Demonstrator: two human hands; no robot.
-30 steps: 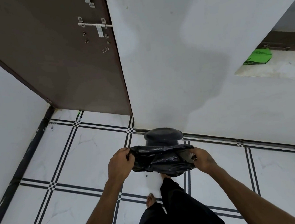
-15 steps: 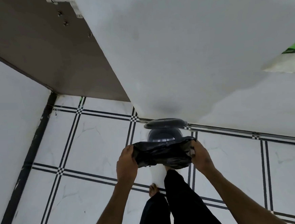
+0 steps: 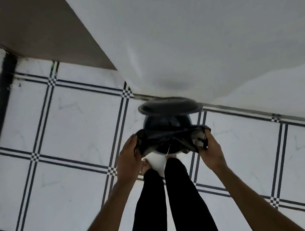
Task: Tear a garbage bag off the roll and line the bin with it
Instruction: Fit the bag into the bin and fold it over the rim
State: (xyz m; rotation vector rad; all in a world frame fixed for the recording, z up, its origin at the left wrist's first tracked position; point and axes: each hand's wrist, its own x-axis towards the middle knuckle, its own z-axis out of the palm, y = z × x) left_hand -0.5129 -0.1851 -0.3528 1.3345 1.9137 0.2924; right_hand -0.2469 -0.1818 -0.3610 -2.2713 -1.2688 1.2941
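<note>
Head view: the left hand (image 3: 127, 158) and right hand (image 3: 212, 153) each grip one side of the crinkly black bag (image 3: 170, 138), stretched over the round white bin (image 3: 158, 162) with its lid (image 3: 169, 106) up, on the tiled floor (image 3: 72, 132).

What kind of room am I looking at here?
Probably an indoor corner of a home, perhaps a hallway or utility spot: a white tiled floor with black grid lines, plain white walls, a brown door, and a lidded pedal bin against the wall.
</note>
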